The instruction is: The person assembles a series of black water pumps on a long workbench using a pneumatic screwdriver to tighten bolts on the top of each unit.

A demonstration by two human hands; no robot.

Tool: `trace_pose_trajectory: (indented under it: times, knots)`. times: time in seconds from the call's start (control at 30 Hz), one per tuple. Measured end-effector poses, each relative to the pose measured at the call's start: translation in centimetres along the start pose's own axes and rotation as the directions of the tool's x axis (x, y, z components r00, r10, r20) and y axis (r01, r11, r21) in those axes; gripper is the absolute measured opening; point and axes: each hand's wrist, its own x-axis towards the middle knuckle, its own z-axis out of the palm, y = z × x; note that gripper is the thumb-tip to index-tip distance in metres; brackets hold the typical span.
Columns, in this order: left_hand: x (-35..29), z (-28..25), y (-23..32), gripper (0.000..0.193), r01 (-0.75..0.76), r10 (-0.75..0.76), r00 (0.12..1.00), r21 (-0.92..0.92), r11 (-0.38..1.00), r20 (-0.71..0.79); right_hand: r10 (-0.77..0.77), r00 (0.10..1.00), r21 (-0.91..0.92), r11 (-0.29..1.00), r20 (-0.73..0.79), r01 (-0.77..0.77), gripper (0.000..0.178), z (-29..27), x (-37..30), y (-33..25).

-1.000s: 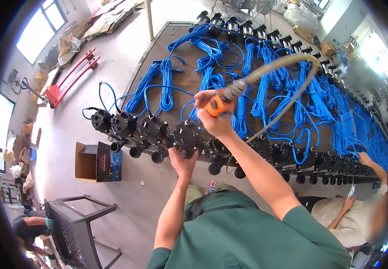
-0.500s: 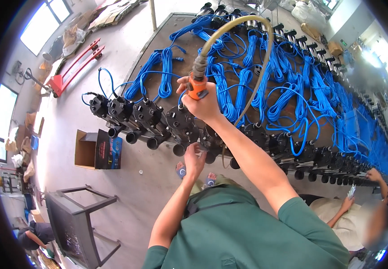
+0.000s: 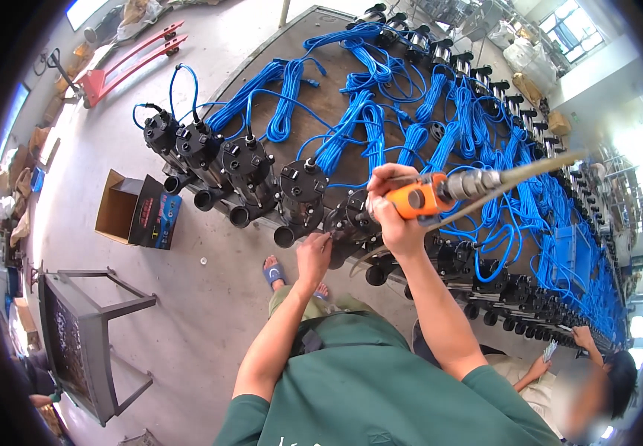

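Observation:
My right hand (image 3: 396,223) is wrapped round an orange air-powered driver (image 3: 418,199), held sideways above the front row of pumps. A clear yellowish hose (image 3: 541,167) runs from its metal fitting off to the right. The driver's working end is hidden by my hand. My left hand (image 3: 314,260) is closed in a pinch beside a black pump (image 3: 349,217) at the table's front edge; whatever its fingers hold is hidden. Just left of that one stands another black pump (image 3: 303,192) with a blue cable rising from its top.
Bundled blue cables (image 3: 285,111) lie across the brown table, with pumps along both edges. A cardboard box (image 3: 137,212) and a dark metal frame stand (image 3: 98,327) are on the floor at left, a red pallet jack (image 3: 102,83) farther back. A co-worker (image 3: 552,379) sits at lower right.
The driver has swung from pointing upright to lying sideways and moved right and lower with my right hand. My left hand stays by the pump's side. The whole view has shifted somewhat.

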Motion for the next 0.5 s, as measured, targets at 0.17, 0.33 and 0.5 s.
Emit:
trace_pose_trajectory:
  times: [0.17,0.33,0.5]
  knots:
    - [0.6,0.1,0.9,0.013,0.097,-0.1,0.994,-0.084,0.992,-0.036,0.017,0.994,-0.016,1.0,0.111,-0.015,0.033,-0.1,-0.9,0.4]
    - [0.9,0.0,0.4,0.012,0.022,-0.022,1.0,0.021,1.0,0.017,0.018,0.995,0.015,1.0,0.101,-0.02,0.031,1.1,-0.4,1.3]
    - [0.6,-0.1,0.7,0.017,-0.129,0.127,0.992,0.11,0.986,0.018,0.004,0.995,-0.089,0.996,0.098,0.005,0.024,0.8,-0.3,3.7]
